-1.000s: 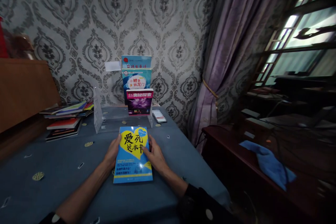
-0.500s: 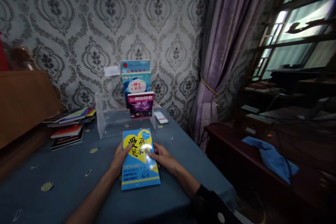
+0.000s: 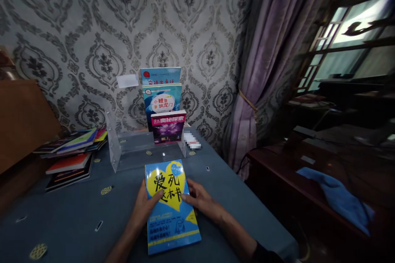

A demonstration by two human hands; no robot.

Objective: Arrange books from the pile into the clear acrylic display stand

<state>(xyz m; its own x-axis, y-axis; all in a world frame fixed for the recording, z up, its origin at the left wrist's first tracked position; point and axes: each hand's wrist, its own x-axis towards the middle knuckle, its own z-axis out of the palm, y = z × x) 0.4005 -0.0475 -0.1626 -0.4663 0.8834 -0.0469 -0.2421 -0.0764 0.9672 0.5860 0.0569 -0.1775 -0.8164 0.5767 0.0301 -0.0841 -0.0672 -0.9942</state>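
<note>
Between my two hands is a blue book (image 3: 173,228) with a yellow heart and black Chinese lettering on its cover. My left hand (image 3: 144,205) grips its left edge, thumb on the cover. On the opposite edge my right hand (image 3: 202,200) holds it the same way; the fingers behind the book are hidden. Beyond it stands a clear acrylic rack (image 3: 112,141). At the rack's right end, a magenta and purple book (image 3: 168,129) stands in front of a blue book with a white oval (image 3: 162,100) and a taller light-blue book (image 3: 161,74).
A pile of books and booklets (image 3: 69,160) lies at the left on the blue tablecloth (image 3: 123,197), near a brown wooden cabinet (image 3: 24,119). A blurred white item (image 3: 191,140) lies right of the rack. A blue cloth (image 3: 336,197) hangs over dark furniture at the right.
The book and both hands appear lower, slightly right and larger in view, still in the same two-handed hold. The rack and its books look closer as the view has shifted.
</note>
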